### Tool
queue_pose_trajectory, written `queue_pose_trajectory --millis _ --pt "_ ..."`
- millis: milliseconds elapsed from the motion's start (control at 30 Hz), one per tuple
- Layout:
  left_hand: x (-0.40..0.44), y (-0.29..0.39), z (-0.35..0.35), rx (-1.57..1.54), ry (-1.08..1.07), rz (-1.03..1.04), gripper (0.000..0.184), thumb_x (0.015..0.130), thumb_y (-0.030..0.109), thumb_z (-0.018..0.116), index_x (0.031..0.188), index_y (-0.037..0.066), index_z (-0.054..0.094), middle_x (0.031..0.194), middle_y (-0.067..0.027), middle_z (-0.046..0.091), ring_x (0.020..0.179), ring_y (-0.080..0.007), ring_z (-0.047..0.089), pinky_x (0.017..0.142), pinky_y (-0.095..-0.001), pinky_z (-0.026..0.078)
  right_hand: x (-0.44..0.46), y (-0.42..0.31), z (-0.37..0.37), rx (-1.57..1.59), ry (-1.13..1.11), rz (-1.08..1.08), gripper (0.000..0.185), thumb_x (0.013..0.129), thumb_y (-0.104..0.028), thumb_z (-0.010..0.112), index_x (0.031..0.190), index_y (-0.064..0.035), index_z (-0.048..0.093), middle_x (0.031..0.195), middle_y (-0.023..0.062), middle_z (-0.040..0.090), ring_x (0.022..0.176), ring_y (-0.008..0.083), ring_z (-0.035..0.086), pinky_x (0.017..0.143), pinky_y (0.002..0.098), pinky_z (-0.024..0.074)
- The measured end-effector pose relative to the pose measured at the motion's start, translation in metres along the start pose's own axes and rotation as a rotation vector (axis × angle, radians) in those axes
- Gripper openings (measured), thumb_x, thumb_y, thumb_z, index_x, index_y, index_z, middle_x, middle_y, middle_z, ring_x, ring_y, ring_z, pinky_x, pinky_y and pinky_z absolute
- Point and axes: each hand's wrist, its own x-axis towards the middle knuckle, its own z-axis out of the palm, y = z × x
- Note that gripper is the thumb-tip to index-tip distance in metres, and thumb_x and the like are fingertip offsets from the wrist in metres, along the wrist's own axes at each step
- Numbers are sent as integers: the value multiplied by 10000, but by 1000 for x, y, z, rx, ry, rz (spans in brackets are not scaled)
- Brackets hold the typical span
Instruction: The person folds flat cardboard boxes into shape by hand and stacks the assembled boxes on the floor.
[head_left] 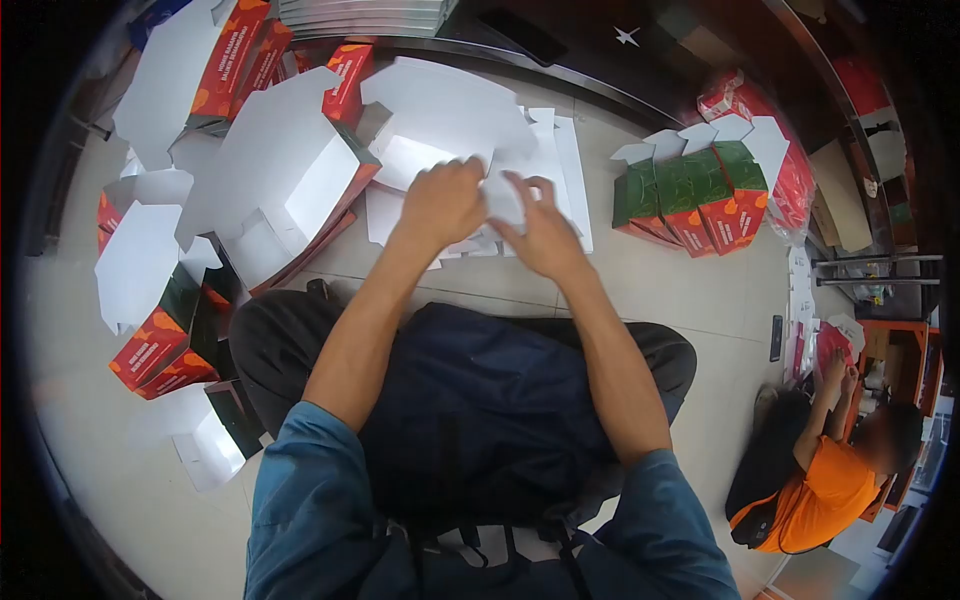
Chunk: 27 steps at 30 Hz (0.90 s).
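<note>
A partly folded carton box (450,105), white inside, lies open on the floor in front of my crossed legs. My left hand (446,203) is closed at its near edge, the fingers curled over the cardboard. My right hand (545,230) is at a white flap on the box's near right corner, thumb and forefinger bent around it; both hands are slightly blurred. Under and beside the box lies a stack of flat white cardboard sheets (568,190). The printed outside of this box is mostly hidden.
Open red-and-green cartons (290,190) crowd my left side, with smaller boxes (165,345) below them. A row of green-and-red boxes (690,200) stands to the right. A dark cabinet (640,60) borders the far side. A person in orange (825,490) sits at the lower right.
</note>
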Motion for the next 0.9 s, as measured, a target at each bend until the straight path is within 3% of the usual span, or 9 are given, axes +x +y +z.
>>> queue_pose_trajectory --millis 67,167,233,333,433,533,633,733,900 --pt "-9 -21 6 185 -242 -137 224 844 121 537 1028 33 629 943 -202 687 918 -369 649 843 -477 495 3 -8 10 -145 -149 -35 563 877 -360 667 1305 -54 466 1266 227 487 1058 379 601 832 457 527" --pt "-3 -6 -4 56 -412 -224 268 847 187 567 1067 43 614 962 -195 677 958 -375 641 841 -483 499 2 4 33 -226 -332 18 582 867 -359 677 1322 -74 451 1196 201 516 1026 375 608 812 477 524" --pt "-2 -5 0 34 -371 -194 300 844 222 586 1093 56 607 999 -181 678 989 -366 644 854 -484 502 2 8 29 -228 -368 30 622 863 -355 680 1359 -92 411 1150 193 530 1002 383 611 793 486 522" --pt "-5 -6 4 222 -292 -246 310 826 239 627 1082 65 622 1002 -163 684 981 -335 661 837 -453 521 2 -1 26 -38 -171 4 648 860 -323 686 1381 -106 368 1120 203 545 976 403 611 776 492 515" --pt "-3 -21 21 306 -345 -254 320 795 256 706 1042 63 642 1003 -137 677 947 -303 681 789 -404 550 4 -13 21 18 -312 52 709 884 -297 662 1449 -113 275 1212 234 555 1066 401 592 882 459 490" --pt "4 1 22 229 -443 -219 283 799 189 687 1062 90 653 1002 -116 683 942 -291 683 769 -398 554 0 7 39 151 -171 -95 570 847 -186 675 1340 -98 404 1061 216 567 956 423 601 803 486 499" --pt "-6 27 32 77 -164 -62 167 801 159 641 941 80 685 936 -138 684 850 -323 680 709 -424 549 14 26 23 182 -114 -127 449 816 -117 665 1237 -77 515 1031 213 588 944 411 603 807 476 494" --pt "-12 49 29 -310 151 114 186 809 123 640 989 77 654 1009 -128 635 838 -315 659 684 -433 535 13 38 -19 176 -36 -74 185 785 -111 705 942 -39 641 904 192 619 886 381 606 782 448 482" --pt "-11 51 22 -440 278 331 215 812 167 680 1012 100 636 1033 -93 601 868 -295 622 755 -411 518 -51 41 -144 -110 285 78 188 815 -151 736 862 7 646 840 157 634 776 318 606 724 378 494"
